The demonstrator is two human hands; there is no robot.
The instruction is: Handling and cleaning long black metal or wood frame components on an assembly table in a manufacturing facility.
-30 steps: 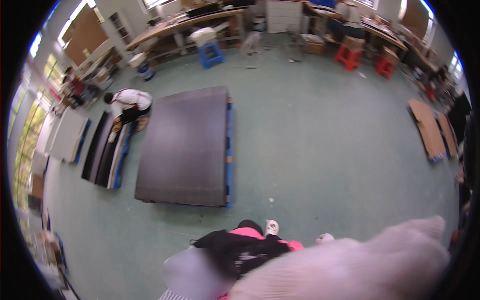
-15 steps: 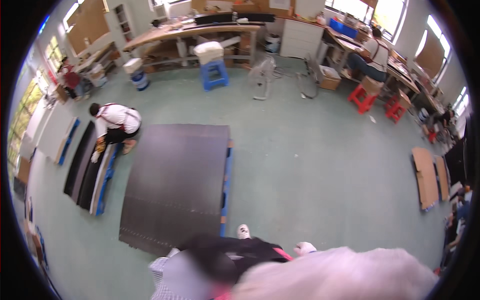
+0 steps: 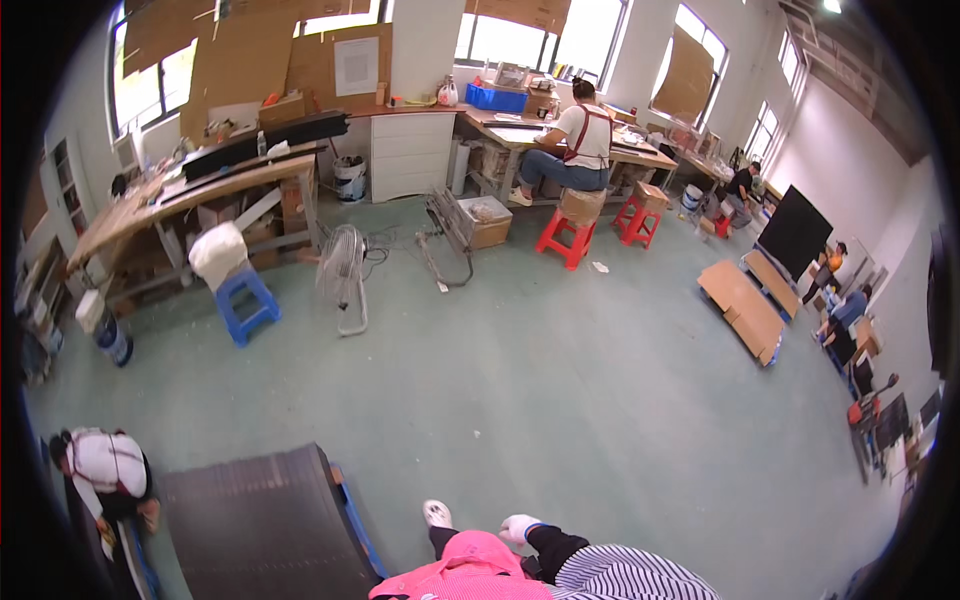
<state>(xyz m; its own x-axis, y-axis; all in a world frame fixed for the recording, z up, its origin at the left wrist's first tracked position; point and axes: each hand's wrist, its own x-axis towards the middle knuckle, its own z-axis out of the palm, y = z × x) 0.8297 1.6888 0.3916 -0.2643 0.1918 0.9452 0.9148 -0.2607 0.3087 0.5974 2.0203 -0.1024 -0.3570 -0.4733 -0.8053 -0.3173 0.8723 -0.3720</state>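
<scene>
My right hand [image 3: 520, 528], in a white glove, hangs low in front of my body at the lower edge. A black cuff and a striped sleeve [image 3: 630, 572] lead to it. No object shows in it, and its fingers are too small and turned away to read. My left hand is out of sight. Beside my pink garment [image 3: 460, 568] a white shoe [image 3: 437, 513] stands on the green floor. Nearest on my left lies a large stack of dark grey sheets [image 3: 255, 515] on a blue pallet [image 3: 357, 525].
A person [image 3: 108, 465] crouches beyond the sheets at far left. Ahead are a blue stool [image 3: 245, 303], a floor fan [image 3: 345, 270] and a workbench [image 3: 240, 180]. Another person [image 3: 585, 140] sits near red stools [image 3: 566, 243]. Flat cardboard [image 3: 740, 308] lies at right.
My view has swung right and up. The sheet stack has shifted to the lower left of the picture, and the large pale blur at the bottom is gone. My gloved right hand stays low.
</scene>
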